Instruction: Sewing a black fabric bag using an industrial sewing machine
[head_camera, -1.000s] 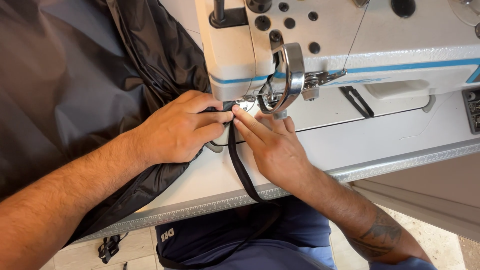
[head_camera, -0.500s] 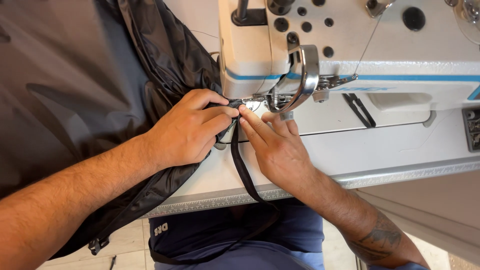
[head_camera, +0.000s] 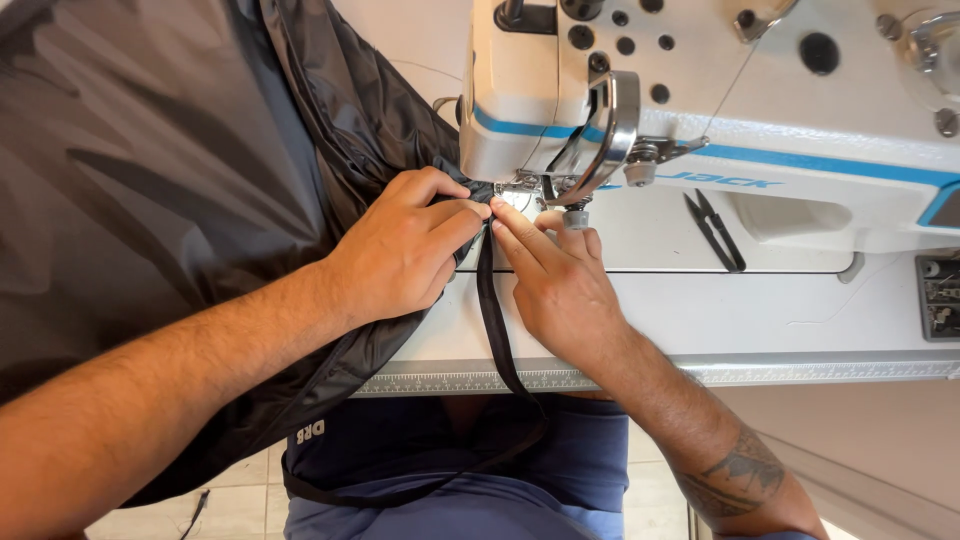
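Left hand (head_camera: 400, 250) pinches dark fabric (head_camera: 150, 200) and right hand (head_camera: 560, 285) pinches black strap (head_camera: 492, 310) at the presser foot (head_camera: 530, 190); most of the strap looks unsewn.

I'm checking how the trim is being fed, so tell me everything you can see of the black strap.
The black strap is a narrow, flat band, woven-looking and matte. Its top end lies at the sewing machine's presser foot, pinched between the left hand and the right hand. From there it runs down across the white table, drops over the ruled front edge and curves limply left across the person's blue-clad lap.
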